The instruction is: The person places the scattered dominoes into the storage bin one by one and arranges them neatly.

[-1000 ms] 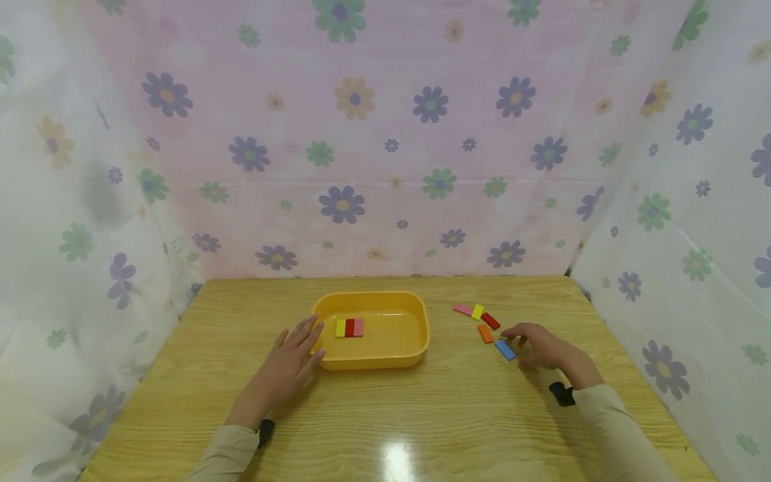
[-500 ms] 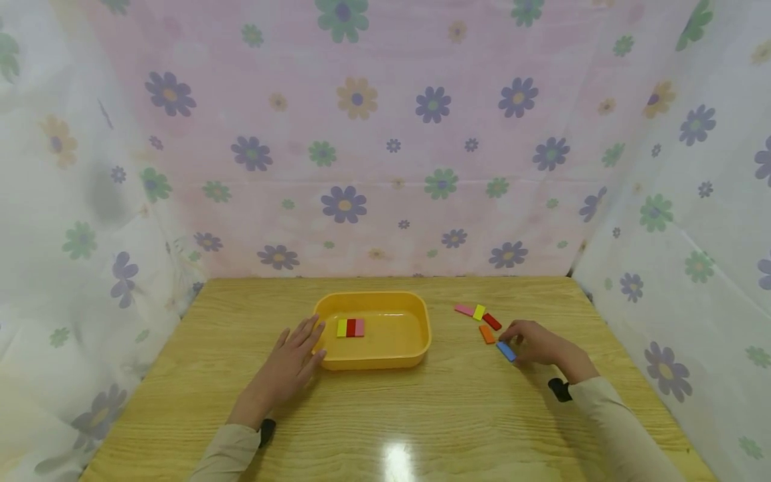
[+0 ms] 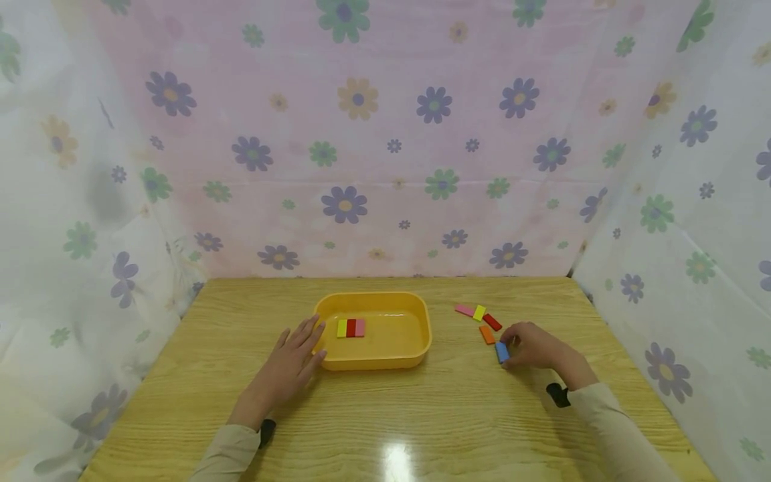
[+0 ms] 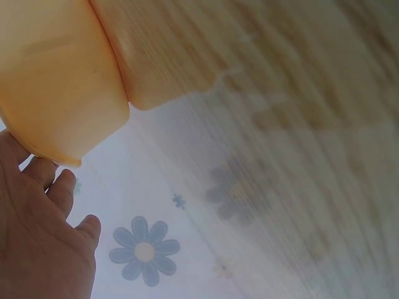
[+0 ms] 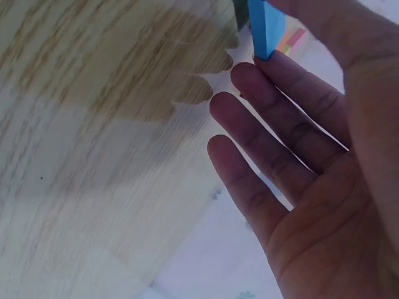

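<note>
Between its thumb and index finger, my right hand (image 3: 535, 346) pinches a blue rectangular tile (image 3: 502, 353) by its ends. In the right wrist view the blue tile (image 5: 265, 28) stands on edge at the index fingertip, the other fingers spread loosely. My left hand (image 3: 288, 361) rests with extended fingers on the left rim of a yellow tub (image 3: 394, 338). In the left wrist view its fingertips touch the rim of the tub (image 4: 62, 81). Inside the tub, a yellow tile (image 3: 342, 328), a red tile (image 3: 351, 328) and a pink tile (image 3: 360, 328) lie side by side.
Just beyond the right hand lie an orange tile (image 3: 486, 335), a dark red tile (image 3: 492, 322), a yellow tile (image 3: 479, 312) and a pink tile (image 3: 464, 310). Flowered cloth (image 3: 385, 161) encloses the wooden table (image 3: 361, 415) at the back and sides.
My right hand has closed its thumb and index finger on the blue tile, which has turned and tipped up. The left hand and the tub have stayed put.
</note>
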{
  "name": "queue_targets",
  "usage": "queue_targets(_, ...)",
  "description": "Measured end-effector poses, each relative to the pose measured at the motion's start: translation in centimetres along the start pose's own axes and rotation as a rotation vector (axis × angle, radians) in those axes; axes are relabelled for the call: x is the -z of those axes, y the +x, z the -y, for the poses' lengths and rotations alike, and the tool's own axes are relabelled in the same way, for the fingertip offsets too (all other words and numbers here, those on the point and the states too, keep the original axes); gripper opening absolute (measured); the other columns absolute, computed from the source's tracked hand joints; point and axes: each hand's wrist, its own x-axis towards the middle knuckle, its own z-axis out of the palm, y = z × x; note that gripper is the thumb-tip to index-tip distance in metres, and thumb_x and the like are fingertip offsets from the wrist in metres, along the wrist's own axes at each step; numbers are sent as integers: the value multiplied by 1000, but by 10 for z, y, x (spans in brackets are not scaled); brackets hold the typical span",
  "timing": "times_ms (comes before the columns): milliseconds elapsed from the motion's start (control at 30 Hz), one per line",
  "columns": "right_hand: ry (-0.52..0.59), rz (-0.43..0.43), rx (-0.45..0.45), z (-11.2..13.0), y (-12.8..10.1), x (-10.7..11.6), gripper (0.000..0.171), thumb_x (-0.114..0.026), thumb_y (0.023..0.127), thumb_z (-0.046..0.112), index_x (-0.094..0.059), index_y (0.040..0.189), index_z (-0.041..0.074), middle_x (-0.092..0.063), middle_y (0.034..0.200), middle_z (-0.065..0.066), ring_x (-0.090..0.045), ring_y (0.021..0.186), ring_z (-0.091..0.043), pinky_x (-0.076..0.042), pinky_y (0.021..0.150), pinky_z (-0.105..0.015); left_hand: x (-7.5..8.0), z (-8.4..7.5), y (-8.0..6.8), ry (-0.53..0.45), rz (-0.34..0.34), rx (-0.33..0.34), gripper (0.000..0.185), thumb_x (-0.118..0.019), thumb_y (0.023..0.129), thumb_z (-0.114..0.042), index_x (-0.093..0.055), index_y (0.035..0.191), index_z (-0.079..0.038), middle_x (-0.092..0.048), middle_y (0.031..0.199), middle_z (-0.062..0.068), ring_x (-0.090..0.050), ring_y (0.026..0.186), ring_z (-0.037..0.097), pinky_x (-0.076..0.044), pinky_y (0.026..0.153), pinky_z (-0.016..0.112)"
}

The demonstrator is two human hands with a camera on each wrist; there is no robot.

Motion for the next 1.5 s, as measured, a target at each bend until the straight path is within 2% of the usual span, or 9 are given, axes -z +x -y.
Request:
queue_targets(400,-19,-18,-15,3,-2,-5,44,-90,78,25,-71,108,0,-67,97,-2,-57,85,-15,-52,74,-32,1,-1,-1,-2,0,3,60,-51,108,-32,-36,157,-1,-28,166,17,-29,152,40,-18,120,68)
queue_targets(900,-52,-54,-1,0,-3,-11,45,-89,78,36,-72,107,5,-69,101,0,-59,89,-15,-54,79,-37,0,-1,0,-5,3,10,60,-51,108,-31,-36,157,-1,-27,166,17,-28,152,40,-17,120,67)
queue_targets(1133,-46,-79,-19,5,-4,-13,43,-88,79,36,-72,105,6,-68,100,0,-60,90,-16,-54,80,-39,1,-1,0,-8,3,9,60,-51,107,-31,-36,157,-1,-27,166,17,-28,152,40,-17,120,67)
queue_targets(1300,-39,-96,-9,10,-7,-15,41,-86,81,37,-72,105,7,-67,99,1,-61,92,-17,-54,82,-40,1,-2,-1,-12,6,9,60,-52,107,-30,-36,157,-1,-27,166,18,-28,152,41,-18,120,67)
queue_targets(1500,-7,-122,23,20,-9,-18,36,-86,82,30,-73,105,6,-69,102,-1,-62,95,-21,-54,85,-45,1,-1,0,-14,0,7,60,-52,107,-30,-36,157,-1,-28,166,18,-28,152,40,-18,120,67)
